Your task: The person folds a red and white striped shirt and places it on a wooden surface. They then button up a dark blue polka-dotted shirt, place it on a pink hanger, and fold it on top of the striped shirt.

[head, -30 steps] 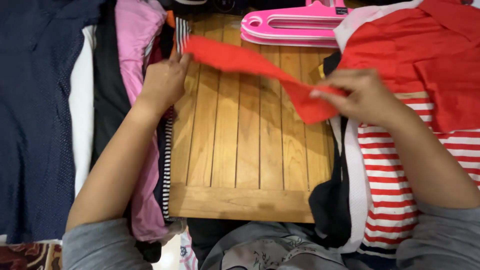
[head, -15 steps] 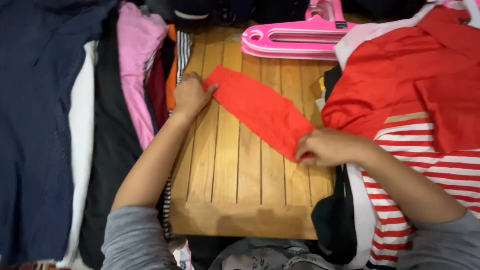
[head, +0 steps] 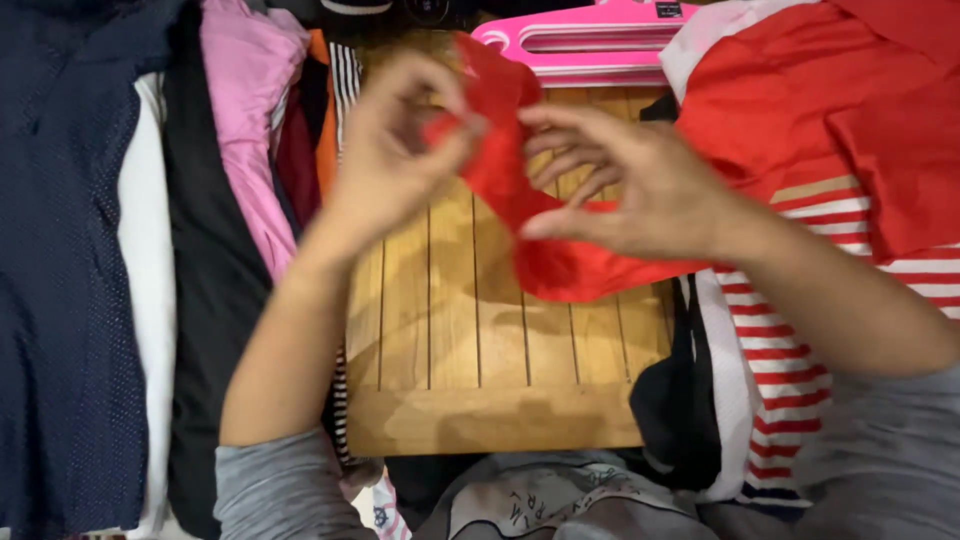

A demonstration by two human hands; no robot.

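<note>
head | red cloth (head: 520, 200) pinched between both hands' fingers (head: 455, 135) (lifted) | above wooden board (head: 470, 340)

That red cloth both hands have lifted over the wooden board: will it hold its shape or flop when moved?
Probably floppy: the red cloth sags and bunches between the left hand and right hand. It looks thin, so likely light. It should drape rather than slide on the slatted wooden board.

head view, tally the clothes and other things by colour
Red: 3, small red cloth held by left hand and right hand, red shirt, red-and-white striped shirt
Pink: 2, pink hanger, pink garment
Navy: 1, dotted navy garment
Black: 1, black garment
Total: 7
</note>
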